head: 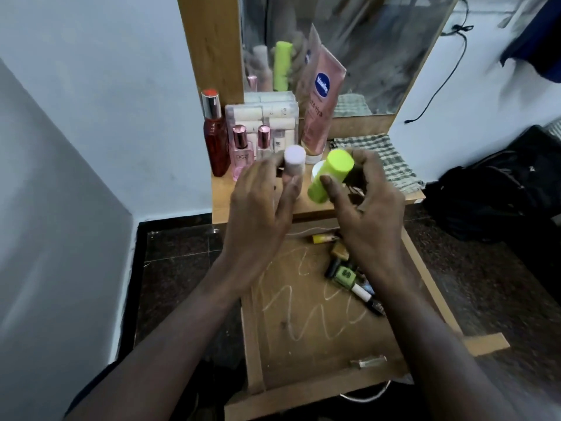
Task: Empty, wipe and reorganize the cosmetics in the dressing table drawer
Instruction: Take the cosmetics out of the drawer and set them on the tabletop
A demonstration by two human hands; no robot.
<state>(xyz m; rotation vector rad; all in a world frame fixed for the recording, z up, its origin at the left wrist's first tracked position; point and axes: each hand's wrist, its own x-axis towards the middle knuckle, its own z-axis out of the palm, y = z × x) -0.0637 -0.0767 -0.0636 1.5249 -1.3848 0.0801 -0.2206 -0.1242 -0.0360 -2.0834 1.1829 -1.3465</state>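
Note:
The wooden drawer is pulled out below the dressing table top. Several small items lie in its far right part, among them a green nail polish bottle and a yellow tube. My left hand holds a white bottle with a pale cap between thumb and fingers over the table top. My right hand grips a lime green tube, tilted, with a dark object behind it in the same hand.
On the table top stand a red bottle, pink perfume bottles, a clear organiser and a pink lotion tube against the mirror. A checked cloth lies to the right. A black bag sits on the floor.

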